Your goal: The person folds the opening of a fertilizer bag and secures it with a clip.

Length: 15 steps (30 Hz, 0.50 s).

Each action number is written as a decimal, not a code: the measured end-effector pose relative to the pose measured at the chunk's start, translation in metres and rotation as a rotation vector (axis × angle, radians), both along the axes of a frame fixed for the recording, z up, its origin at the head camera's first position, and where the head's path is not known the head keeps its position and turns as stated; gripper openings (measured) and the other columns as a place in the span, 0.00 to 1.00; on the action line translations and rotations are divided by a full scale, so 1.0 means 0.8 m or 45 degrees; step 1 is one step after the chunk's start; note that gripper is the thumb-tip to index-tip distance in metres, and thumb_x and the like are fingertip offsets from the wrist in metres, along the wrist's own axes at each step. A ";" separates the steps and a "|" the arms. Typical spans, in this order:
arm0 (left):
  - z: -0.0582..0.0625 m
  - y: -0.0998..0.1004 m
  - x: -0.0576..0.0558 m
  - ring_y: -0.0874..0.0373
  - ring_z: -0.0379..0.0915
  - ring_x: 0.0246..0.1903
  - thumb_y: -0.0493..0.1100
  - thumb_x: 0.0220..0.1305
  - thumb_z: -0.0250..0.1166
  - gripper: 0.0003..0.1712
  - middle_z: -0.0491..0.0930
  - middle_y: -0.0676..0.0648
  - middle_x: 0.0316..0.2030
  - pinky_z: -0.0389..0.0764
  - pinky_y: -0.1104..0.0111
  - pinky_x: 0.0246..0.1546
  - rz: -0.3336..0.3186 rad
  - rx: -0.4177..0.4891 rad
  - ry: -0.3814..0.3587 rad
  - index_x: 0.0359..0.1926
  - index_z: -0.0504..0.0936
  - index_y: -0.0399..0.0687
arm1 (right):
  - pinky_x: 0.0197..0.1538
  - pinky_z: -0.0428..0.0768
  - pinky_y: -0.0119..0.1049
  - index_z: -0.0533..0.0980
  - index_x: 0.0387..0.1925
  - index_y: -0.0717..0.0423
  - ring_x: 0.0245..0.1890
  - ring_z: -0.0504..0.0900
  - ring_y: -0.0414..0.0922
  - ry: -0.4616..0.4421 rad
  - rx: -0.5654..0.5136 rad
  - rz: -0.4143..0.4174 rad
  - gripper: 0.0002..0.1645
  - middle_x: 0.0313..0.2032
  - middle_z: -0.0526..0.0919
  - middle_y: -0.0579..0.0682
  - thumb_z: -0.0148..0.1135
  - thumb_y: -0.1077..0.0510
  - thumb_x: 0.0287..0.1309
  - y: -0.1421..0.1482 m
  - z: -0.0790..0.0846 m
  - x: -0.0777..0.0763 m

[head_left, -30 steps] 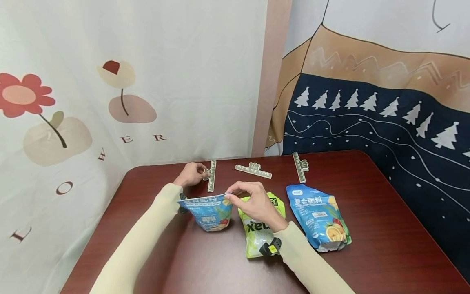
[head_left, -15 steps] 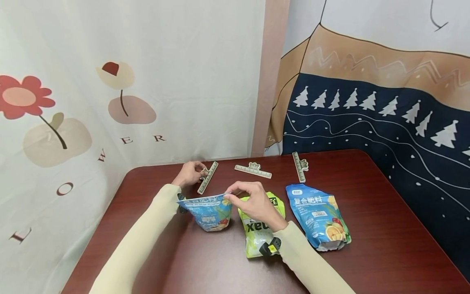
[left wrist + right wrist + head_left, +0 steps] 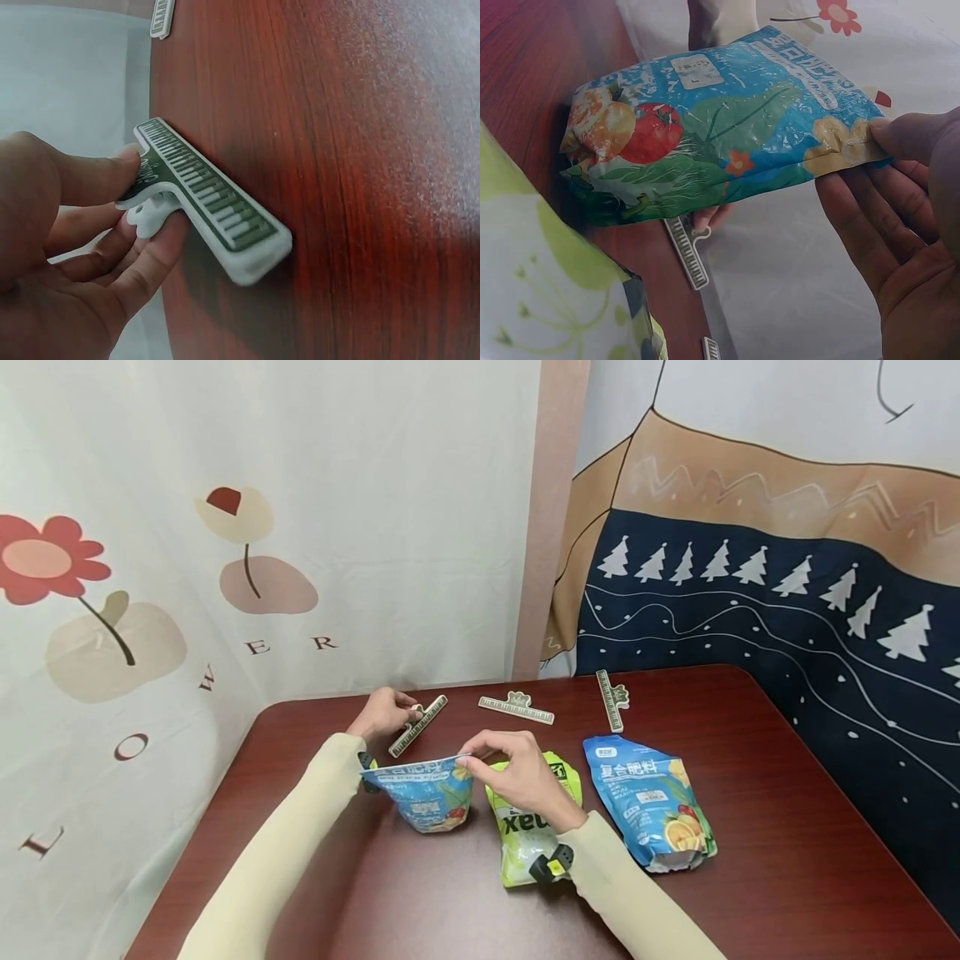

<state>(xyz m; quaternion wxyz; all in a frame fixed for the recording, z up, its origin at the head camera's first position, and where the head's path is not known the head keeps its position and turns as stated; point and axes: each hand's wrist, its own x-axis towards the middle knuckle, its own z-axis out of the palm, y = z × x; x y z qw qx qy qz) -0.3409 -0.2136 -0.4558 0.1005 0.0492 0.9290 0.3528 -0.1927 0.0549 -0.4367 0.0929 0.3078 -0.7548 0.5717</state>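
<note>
My left hand point(image 3: 382, 713) pinches the handle of a long piano-key clip point(image 3: 417, 727) near the table's back left. In the left wrist view the thumb lies on the dark handle plate of the clip point(image 3: 214, 195), fingers beneath, and its bar tilts over the table. My right hand point(image 3: 521, 772) pinches the top right corner of a blue fertilizer pouch point(image 3: 431, 797), which stands upright in front of the left hand. The right wrist view shows thumb and fingers on either side of that corner of the pouch point(image 3: 727, 127).
A green bag point(image 3: 522, 843) lies under my right forearm, with another blue pouch point(image 3: 651, 806) to its right. Two more piano-key clips lie along the back, a middle clip point(image 3: 517, 706) and a right clip point(image 3: 613, 702). Curtains hang behind the table point(image 3: 787, 827).
My left hand has turned the clip from nearly upright in view to a slant, its near end swinging left. The right hand and the pouch stay in place.
</note>
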 end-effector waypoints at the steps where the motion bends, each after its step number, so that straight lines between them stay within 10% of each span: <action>1: 0.001 0.000 0.000 0.49 0.84 0.43 0.41 0.70 0.67 0.19 0.86 0.34 0.49 0.84 0.61 0.44 -0.004 -0.008 0.005 0.56 0.84 0.34 | 0.41 0.88 0.34 0.85 0.39 0.44 0.35 0.88 0.35 0.001 -0.001 0.000 0.02 0.35 0.89 0.41 0.70 0.55 0.65 0.000 0.000 0.000; 15: 0.013 0.002 0.007 0.47 0.78 0.41 0.36 0.64 0.68 0.15 0.83 0.37 0.51 0.79 0.61 0.41 -0.034 -0.054 0.215 0.51 0.87 0.39 | 0.41 0.88 0.35 0.85 0.39 0.44 0.35 0.87 0.35 0.008 0.001 0.003 0.02 0.35 0.90 0.40 0.70 0.55 0.65 0.000 -0.001 -0.001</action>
